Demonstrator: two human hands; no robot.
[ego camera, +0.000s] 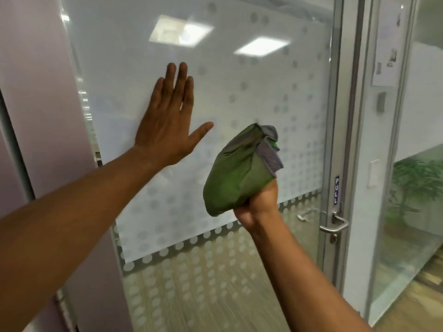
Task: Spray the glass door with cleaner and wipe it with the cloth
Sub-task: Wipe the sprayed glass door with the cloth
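The left hand (167, 121) lies flat on the glass door (251, 92), fingers (178, 80) straight. The right hand (257, 207) grasps the green cloth (237, 173) against the glass. No sprayer is visible; wiping seems in progress.

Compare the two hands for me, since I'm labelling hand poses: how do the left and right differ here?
The left hand lies flat, fingers straight, on the frosted glass door; the right hand is curled round the green cloth. The left hand holds nothing; the right grips the bunched cloth. The left hand sits higher up the pane than the right. Both arms are bare and reach toward the door.
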